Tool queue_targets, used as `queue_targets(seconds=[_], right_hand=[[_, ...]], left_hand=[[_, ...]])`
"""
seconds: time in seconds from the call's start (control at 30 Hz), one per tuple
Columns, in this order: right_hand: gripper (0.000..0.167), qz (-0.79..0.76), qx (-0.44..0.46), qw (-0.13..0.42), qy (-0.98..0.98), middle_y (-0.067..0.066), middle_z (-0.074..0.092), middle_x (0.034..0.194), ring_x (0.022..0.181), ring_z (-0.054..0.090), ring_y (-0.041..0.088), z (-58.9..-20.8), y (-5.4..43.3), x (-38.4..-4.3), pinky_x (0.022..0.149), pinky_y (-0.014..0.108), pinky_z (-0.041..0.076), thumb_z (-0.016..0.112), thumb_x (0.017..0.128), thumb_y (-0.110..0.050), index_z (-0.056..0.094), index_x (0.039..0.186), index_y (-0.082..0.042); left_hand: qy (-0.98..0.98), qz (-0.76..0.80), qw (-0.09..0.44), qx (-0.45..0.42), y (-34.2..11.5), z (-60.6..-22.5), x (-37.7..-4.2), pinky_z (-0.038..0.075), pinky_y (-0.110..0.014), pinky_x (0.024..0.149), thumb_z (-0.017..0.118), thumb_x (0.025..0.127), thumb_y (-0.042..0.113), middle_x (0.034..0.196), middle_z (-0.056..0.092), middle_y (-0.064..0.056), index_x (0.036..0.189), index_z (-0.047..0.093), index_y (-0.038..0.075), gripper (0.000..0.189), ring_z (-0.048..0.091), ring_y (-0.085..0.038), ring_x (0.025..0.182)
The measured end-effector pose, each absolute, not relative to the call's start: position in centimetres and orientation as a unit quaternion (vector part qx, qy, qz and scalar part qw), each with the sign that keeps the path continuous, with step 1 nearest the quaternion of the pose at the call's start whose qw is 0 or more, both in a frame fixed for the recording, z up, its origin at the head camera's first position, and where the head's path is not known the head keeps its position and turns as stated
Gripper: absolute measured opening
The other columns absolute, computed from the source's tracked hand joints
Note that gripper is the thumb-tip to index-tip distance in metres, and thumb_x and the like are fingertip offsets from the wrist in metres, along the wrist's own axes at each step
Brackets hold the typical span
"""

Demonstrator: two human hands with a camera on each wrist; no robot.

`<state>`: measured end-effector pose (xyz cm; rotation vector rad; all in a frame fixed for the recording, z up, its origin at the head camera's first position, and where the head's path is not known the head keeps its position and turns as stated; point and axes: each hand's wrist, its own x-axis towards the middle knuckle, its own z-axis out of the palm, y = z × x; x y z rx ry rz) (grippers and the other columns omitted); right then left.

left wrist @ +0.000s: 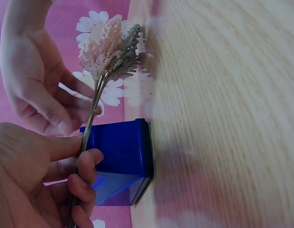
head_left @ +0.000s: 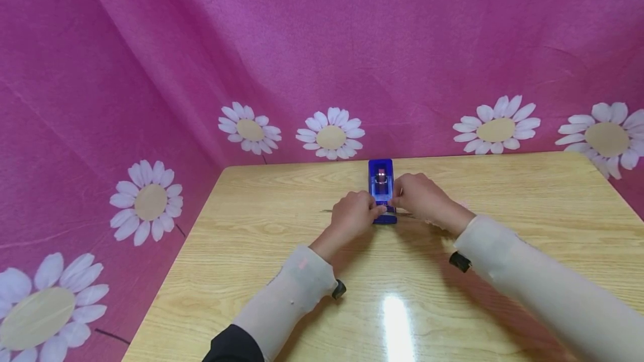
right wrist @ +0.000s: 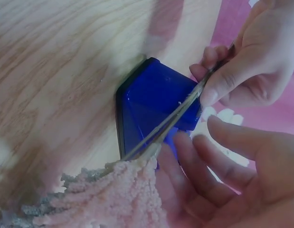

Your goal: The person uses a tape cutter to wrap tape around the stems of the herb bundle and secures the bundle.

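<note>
My left hand [head_left: 351, 212] pinches the thin stems of a small bunch of dried flowers [left wrist: 103, 54], with fluffy pink and grey-green heads. The heads lie beyond the thumb side of that hand, and the stem ends run back through its curled fingers. Just behind the stems stands a blue tape dispenser [head_left: 380, 169], upright on the table. My right hand [head_left: 421, 199] is beside the stems, its fingertips close under them and its thumb [right wrist: 232, 135] apart from the fingers. A thin whitish strip [left wrist: 73, 91] shows by the right fingers; whether it is tape is unclear.
The wood-grain table [head_left: 282, 194] ends at a pink cloth backdrop [head_left: 352, 43] printed with white daisies. The dispenser stands near the table's far edge. A bright light reflection lies on the near part of the table.
</note>
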<state>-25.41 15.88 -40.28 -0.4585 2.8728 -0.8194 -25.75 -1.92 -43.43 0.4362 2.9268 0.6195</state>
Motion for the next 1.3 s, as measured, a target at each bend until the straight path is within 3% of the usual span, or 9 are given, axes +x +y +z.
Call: queue_targets(seconds=[0.1, 0.17, 0.27, 0.4, 0.53, 0.7, 1.3], right_hand=[[0.014, -0.289, -0.145, 0.043, 0.945, 0.013, 0.073, 0.090, 0.080, 0.063, 0.027, -40.4, 15.9, -25.8, 0.072, 0.041, 0.053, 0.074, 0.095, -0.013, 0.071, 0.094, 0.000], [0.026, -0.296, -0.140, 0.040, 0.944, 0.022, 0.073, 0.110, 0.099, 0.067, 0.037, -40.7, 15.8, -26.1, 0.087, 0.050, 0.055, 0.073, 0.097, -0.014, 0.069, 0.112, 0.005], [0.053, -0.304, -0.133, 0.047, 0.942, 0.031, 0.059, 0.139, 0.129, 0.055, 0.048, -41.0, 15.6, -26.8, 0.108, 0.060, 0.044, 0.072, 0.098, -0.017, 0.055, 0.139, 0.010], [0.073, -0.319, -0.132, 0.063, 0.936, 0.033, 0.038, 0.156, 0.146, 0.035, 0.050, -41.5, 15.5, -27.8, 0.118, 0.060, 0.030, 0.072, 0.099, -0.020, 0.036, 0.153, 0.011], [0.081, -0.331, -0.149, 0.074, 0.929, 0.033, 0.023, 0.163, 0.150, 0.027, 0.050, -42.2, 15.7, -28.6, 0.120, 0.059, 0.026, 0.071, 0.100, -0.022, 0.025, 0.158, 0.011], [0.083, -0.335, -0.161, 0.091, 0.924, 0.032, 0.012, 0.166, 0.150, 0.025, 0.050, -42.8, 16.0, -29.0, 0.120, 0.060, 0.025, 0.069, 0.101, -0.025, 0.021, 0.159, 0.009], [0.082, -0.311, -0.164, 0.086, 0.932, 0.032, 0.012, 0.166, 0.149, 0.026, 0.050, -42.8, 15.9, -29.1, 0.120, 0.060, 0.025, 0.069, 0.101, -0.029, 0.025, 0.158, 0.008]], left_hand=[[0.968, 0.199, 0.055, 0.146, -1.9, -43.4, -25.7, 0.035, -0.029, 0.049, 0.068, 0.098, 0.046, 0.057, 0.050, 0.005, 0.065, 0.065, 0.017, 0.044, 0.049, -0.012, 0.054], [0.968, 0.194, 0.054, 0.148, -1.8, -43.4, -25.7, 0.036, -0.029, 0.049, 0.068, 0.098, 0.046, 0.057, 0.051, 0.005, 0.066, 0.066, 0.018, 0.043, 0.049, -0.012, 0.055], [0.969, 0.190, 0.054, 0.149, -1.8, -43.4, -25.6, 0.038, -0.029, 0.050, 0.068, 0.098, 0.046, 0.058, 0.054, 0.005, 0.069, 0.068, 0.019, 0.040, 0.051, -0.012, 0.056], [0.969, 0.188, 0.050, 0.154, -1.8, -43.5, -25.6, 0.039, -0.029, 0.050, 0.067, 0.099, 0.046, 0.058, 0.055, 0.006, 0.069, 0.068, 0.019, 0.041, 0.051, -0.012, 0.056], [0.968, 0.187, 0.043, 0.161, -1.8, -43.6, -25.6, 0.038, -0.029, 0.050, 0.067, 0.099, 0.046, 0.057, 0.053, 0.006, 0.066, 0.066, 0.020, 0.042, 0.051, -0.012, 0.055], [0.970, 0.179, 0.040, 0.161, -1.7, -43.6, -25.5, 0.038, -0.030, 0.051, 0.066, 0.100, 0.046, 0.057, 0.053, 0.006, 0.066, 0.066, 0.020, 0.042, 0.051, -0.013, 0.055], [0.975, 0.109, -0.011, 0.192, -1.6, -43.9, -25.4, 0.043, -0.034, 0.052, 0.064, 0.101, 0.046, 0.062, 0.057, 0.006, 0.080, 0.072, 0.020, 0.034, 0.055, -0.016, 0.059]])
